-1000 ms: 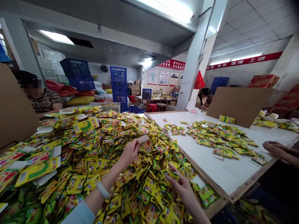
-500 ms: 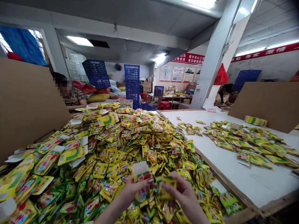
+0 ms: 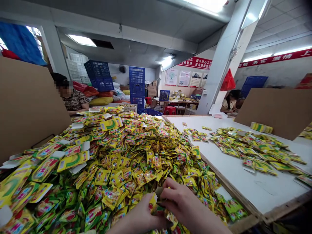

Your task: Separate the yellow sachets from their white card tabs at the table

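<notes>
My left hand [image 3: 143,213] is closed around a small yellow and red carton [image 3: 152,204], low in the middle of the view. The carton is tilted, with its open end towards my right hand. My right hand [image 3: 180,200] bends over that end, fingertips drawn together at a greyish flap [image 3: 159,192]. Whatever sits between those fingertips is hidden by the hand. Beneath and around both hands spreads a large heap of yellow and green foil sachets [image 3: 119,177]. Flat yellow cartons with white flaps, such as one carton [image 3: 74,161], lie on the heap's left side.
A wooden ledge [image 3: 226,182] separates the heap from a white table [image 3: 246,191] bearing more packets [image 3: 255,146]. Cardboard panels stand at left [image 3: 31,104] and right [image 3: 273,110]. One co-worker [image 3: 73,97] sits behind the left panel, another [image 3: 230,102] beyond the table. Blue crates [image 3: 136,86] are stacked behind.
My right hand has moved left with the sachet it held, meeting the carton; the sachet is now hidden. My left hand has lowered and turned the carton. The view has shifted slightly.
</notes>
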`<state>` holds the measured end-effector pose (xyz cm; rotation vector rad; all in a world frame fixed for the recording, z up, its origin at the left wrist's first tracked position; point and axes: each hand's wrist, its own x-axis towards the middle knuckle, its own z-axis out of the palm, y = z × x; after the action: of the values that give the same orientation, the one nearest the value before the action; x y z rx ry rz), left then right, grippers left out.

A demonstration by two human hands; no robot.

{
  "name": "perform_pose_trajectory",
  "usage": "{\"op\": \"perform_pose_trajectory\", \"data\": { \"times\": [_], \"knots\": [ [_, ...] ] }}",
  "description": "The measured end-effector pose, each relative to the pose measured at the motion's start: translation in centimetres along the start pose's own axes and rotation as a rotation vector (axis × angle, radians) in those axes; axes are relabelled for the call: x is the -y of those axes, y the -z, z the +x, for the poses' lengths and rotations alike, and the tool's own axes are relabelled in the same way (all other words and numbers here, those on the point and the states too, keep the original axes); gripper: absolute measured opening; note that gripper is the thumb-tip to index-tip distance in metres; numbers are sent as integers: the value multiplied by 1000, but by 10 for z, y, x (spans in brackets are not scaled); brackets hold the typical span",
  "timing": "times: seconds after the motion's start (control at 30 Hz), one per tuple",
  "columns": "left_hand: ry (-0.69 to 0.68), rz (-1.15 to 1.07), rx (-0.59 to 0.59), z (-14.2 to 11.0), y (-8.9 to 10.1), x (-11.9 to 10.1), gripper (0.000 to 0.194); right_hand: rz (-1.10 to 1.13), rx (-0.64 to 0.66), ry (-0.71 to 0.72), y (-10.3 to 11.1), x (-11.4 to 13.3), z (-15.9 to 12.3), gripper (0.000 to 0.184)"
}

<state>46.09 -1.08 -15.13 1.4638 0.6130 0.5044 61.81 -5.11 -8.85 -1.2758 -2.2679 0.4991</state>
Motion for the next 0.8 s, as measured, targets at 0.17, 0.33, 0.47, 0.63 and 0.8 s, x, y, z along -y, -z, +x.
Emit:
{"op": "perform_pose_trajectory", "data": {
  "times": [0.17,0.33,0.47,0.63,0.8],
  "knots": [
    [92,-93,74,-1,-3,3,36,193,-26,-30,-1,-9,-20,20],
    [119,-54,65,3,-2,16,53,277,-288,37,-29,-39,-34,15],
    [10,-13,164,11,-11,28,71,353,-118,59,-42,-44,-43,29],
    [-62,118,216,37,-12,26,110,155,-292,-90,-18,-68,-67,37],
    [-332,743,-217,62,18,2,57,-654,-893,-610,61,-145,-101,53]
  ]
}}
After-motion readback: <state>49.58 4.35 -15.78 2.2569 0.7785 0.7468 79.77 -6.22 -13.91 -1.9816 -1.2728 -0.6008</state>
